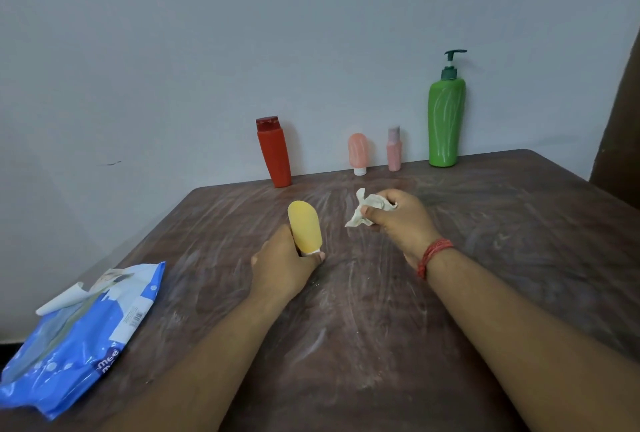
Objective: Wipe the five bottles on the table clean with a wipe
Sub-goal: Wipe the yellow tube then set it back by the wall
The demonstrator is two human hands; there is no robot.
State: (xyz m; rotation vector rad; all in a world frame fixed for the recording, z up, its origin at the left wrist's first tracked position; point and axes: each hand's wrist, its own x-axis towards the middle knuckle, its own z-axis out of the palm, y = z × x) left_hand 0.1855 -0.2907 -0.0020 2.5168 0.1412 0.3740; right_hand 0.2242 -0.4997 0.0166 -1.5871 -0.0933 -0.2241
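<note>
Left hand: the left hand [282, 267] sits just left of frame centre, fingers curled around the lower end of the yellow bottle [304, 226], gripping near its white cap.
Yellow bottle: stands cap-down in that grip, rounded end up, tilted slightly left.
Right hand: the right hand [398, 218] is a little right of centre, thumb and fingers pinched on the crumpled white wipe [363, 208]; a red thread band [433, 255] circles the wrist.
Wipe: bunched, sticking out to the left of the fist, apart from the yellow bottle.
Back row: at the far table edge against the wall, left to right, stand a red bottle [274, 151], a peach bottle [357, 153] resting on its white cap, a pink bottle [394, 149] and a tall green pump bottle [446, 120].
Table: the dark brown table [346, 327] shows pale smeared streaks.
Lower left: a blue wipes pack [79, 338] lies at the table's left edge, flap peeled open.
</note>
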